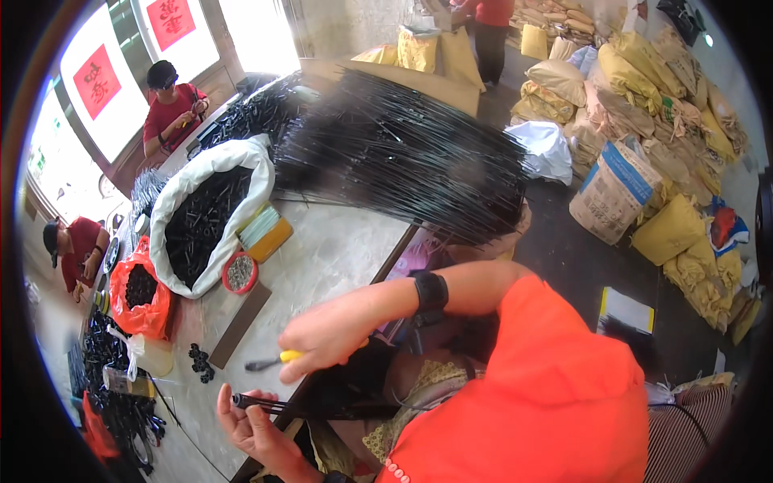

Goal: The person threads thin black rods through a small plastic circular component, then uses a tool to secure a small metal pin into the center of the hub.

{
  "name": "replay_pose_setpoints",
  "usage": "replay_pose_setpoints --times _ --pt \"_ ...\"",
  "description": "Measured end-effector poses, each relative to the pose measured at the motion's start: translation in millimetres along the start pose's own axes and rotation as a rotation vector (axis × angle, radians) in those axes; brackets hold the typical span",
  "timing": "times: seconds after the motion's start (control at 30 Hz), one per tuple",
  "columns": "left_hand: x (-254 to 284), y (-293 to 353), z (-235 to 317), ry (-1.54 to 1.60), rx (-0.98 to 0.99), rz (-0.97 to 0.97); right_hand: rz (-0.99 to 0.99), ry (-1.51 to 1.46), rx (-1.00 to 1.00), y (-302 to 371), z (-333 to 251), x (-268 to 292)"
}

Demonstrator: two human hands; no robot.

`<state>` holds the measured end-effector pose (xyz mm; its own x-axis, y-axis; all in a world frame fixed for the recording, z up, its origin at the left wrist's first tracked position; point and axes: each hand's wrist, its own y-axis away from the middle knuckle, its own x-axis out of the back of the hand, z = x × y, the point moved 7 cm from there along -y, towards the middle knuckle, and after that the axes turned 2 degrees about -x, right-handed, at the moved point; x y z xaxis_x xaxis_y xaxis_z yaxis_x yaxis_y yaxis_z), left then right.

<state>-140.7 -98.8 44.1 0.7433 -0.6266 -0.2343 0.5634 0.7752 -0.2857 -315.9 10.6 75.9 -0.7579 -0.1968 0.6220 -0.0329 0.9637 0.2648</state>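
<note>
My right hand (326, 334) is closed round a yellow-handled tool (290, 355). Its dark end sticks out to the left, and most of the handle is hidden in my fist. Just below it, the fingers and thumb of my left hand (256, 431) pinch a bundle of thin black rods (274, 405) near their end, where a short black tubular piece (238, 399) sits. The rods run right, over the table edge and under my right arm. The tool's tip is apart from the rods. Small black round parts (201, 362) lie on the table nearby.
A long pile of thin black rods (403, 153) covers the table's far side. Around its left stand a white sack of black parts (211, 225), a red bag (141, 294), a red tub of small metal pieces (240, 272) and a flat bar (240, 326). Two people sit across.
</note>
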Motion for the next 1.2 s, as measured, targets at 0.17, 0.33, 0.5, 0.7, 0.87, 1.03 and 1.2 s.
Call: replay_pose_setpoints --times 0.17,0.33,0.5,0.7,0.87,1.03,1.2 --pt "-29 39 -48 -0.112 0.287 -0.091 0.679 0.39 -0.187 -15 81 18" --pt "-18 85 -113 -0.211 0.321 -0.138 0.976 0.694 -0.218 -26 120 33" --pt "-14 90 -137 -0.254 0.347 -0.116 1.311 0.908 -0.237 -34 153 33" --pt "-19 80 -152 -0.061 0.506 -0.179 1.185 0.806 -0.326 -18 154 39" --pt "-7 76 -149 0.045 0.543 -0.158 1.224 0.693 -0.171 -21 149 35" --pt "-3 74 -159 0.071 0.524 -0.224 1.23 0.65 -0.166 -19 148 34" --pt "-7 75 -163 0.137 0.56 -0.215 1.213 0.638 -0.186 -16 151 34"
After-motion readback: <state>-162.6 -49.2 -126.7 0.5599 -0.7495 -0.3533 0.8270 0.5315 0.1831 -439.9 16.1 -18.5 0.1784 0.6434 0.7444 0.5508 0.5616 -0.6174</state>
